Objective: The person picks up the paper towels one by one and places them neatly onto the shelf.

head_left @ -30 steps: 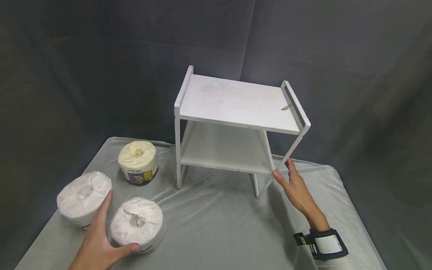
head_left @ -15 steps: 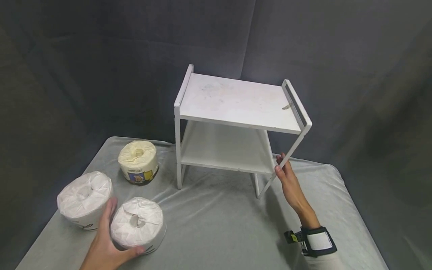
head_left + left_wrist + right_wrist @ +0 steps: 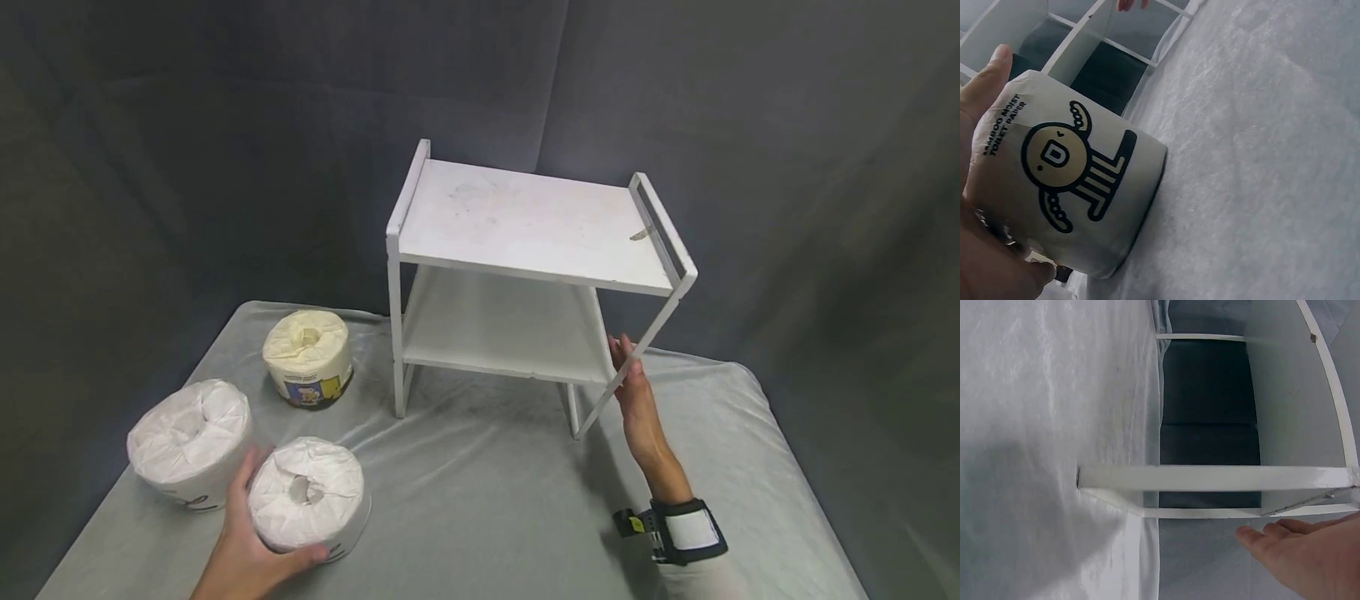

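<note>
In the head view a white-wrapped toilet paper roll (image 3: pixel 330 492) stands on the cloth at the front left. My left hand (image 3: pixel 251 542) grips it from the left, thumb at the front and fingers round the far side. Its printed dog drawing shows in the left wrist view, where the roll (image 3: pixel 1100 169) looks tilted. A white two-tier shelf (image 3: pixel 525 225) stands at the back middle. My right hand (image 3: pixel 641 417) is at its slanted right leg, fingers extended behind it; in the right wrist view the fingers (image 3: pixel 1285 540) lie beside the frame, and contact is hard to tell.
A second white-wrapped roll (image 3: pixel 187 437) stands left of the held one. Behind them is a yellowish roll (image 3: pixel 307 354) with a coloured label. Grey cloth (image 3: pixel 465 517) covers the table, and a dark curtain (image 3: pixel 300 167) hangs behind it.
My left hand has moved right and closed round the near white roll. My right hand has slid slightly up and left along the shelf leg, its fingers now straighter.
</note>
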